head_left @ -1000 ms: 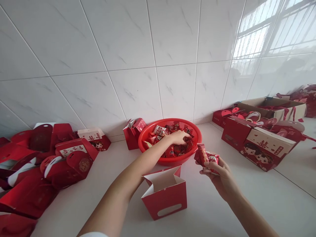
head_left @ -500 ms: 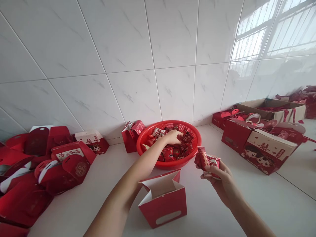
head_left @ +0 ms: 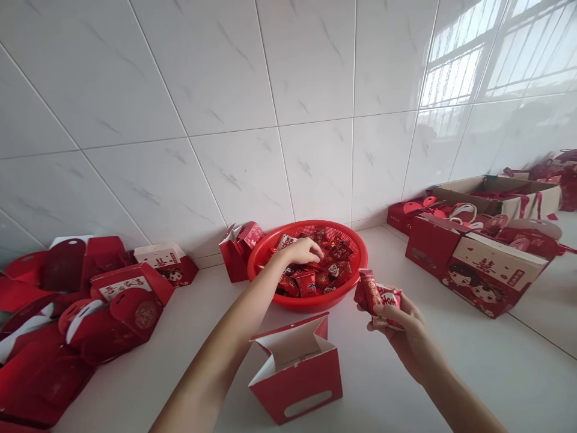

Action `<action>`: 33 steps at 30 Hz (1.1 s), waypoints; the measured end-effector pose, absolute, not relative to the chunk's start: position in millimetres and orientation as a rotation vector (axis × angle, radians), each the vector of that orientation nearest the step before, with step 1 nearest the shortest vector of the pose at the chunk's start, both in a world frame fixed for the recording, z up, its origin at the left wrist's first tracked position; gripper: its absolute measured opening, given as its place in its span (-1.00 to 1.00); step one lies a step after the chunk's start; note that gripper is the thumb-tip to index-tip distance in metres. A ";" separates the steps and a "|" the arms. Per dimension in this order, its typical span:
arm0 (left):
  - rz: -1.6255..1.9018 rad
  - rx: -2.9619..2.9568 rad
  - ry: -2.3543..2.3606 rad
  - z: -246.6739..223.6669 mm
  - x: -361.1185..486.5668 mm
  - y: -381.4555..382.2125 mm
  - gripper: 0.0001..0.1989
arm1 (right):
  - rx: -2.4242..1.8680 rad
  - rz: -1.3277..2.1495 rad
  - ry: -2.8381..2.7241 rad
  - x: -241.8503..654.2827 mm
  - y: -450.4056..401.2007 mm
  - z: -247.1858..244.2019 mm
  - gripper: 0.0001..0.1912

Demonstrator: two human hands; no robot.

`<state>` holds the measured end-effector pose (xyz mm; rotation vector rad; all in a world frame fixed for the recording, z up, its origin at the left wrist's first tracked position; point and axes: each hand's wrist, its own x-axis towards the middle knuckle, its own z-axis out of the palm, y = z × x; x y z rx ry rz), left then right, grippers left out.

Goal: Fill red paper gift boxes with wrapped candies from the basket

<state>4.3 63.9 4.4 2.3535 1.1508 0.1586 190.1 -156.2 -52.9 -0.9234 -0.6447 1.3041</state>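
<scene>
My left hand is inside a red plastic basket that holds many wrapped candies. Its fingers are curled down over the candies, and their tips are hidden, so what they grip does not show. In front of the basket's right side, my right hand is closed around a few red wrapped snacks, one of them a slim stick-shaped packet. Between my forearms a red paper gift box stands upright with its top open and a pale oval on its front.
Red gift boxes are heaped on the left of the white surface. A small red box stands against the tiled wall beside the basket. To the right are larger printed boxes and an open cardboard carton.
My left hand has drawn slightly left within the basket, its fingers still down among the candies. The right hand keeps its hold on the snacks. The view has shifted a little.
</scene>
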 end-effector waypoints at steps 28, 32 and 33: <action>0.321 2.514 1.353 -6.9 -9.8 60.9 -0.65 | -0.919 1.338 -0.668 188.1 -156.3 -53.4 -0.58; 0.370 2.513 1.345 -10.9 -9.5 62.0 -0.62 | -0.923 1.348 -0.659 188.6 -155.6 -54.9 -0.62; 0.378 2.514 1.348 -11.9 -9.5 61.7 -0.62 | -0.923 1.348 -0.661 188.8 -155.3 -55.1 -0.62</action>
